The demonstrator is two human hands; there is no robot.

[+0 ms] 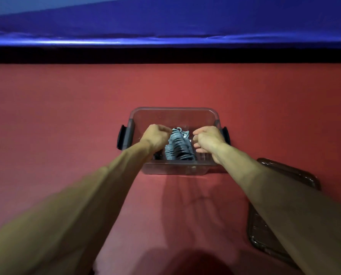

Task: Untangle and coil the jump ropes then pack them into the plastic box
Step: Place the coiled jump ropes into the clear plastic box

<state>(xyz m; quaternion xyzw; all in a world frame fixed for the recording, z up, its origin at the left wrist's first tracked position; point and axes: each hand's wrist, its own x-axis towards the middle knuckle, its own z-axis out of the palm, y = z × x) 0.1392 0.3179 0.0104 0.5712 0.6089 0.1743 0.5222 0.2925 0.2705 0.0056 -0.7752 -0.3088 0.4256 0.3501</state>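
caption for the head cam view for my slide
Left hand and right hand flank the coiled grey jump ropes inside the clear plastic box; the lid lies beside it.

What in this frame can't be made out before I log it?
Head view only:
1. Number of jump ropes in the plastic box: the coils overlap and the left hand covers part.
2. Whether the left hand pinches a coil: its fingertips are hidden.
3. Outline of the lid: the right forearm crosses it.

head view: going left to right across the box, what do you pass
left latch → left hand → coiled jump ropes → right hand → right latch → lid
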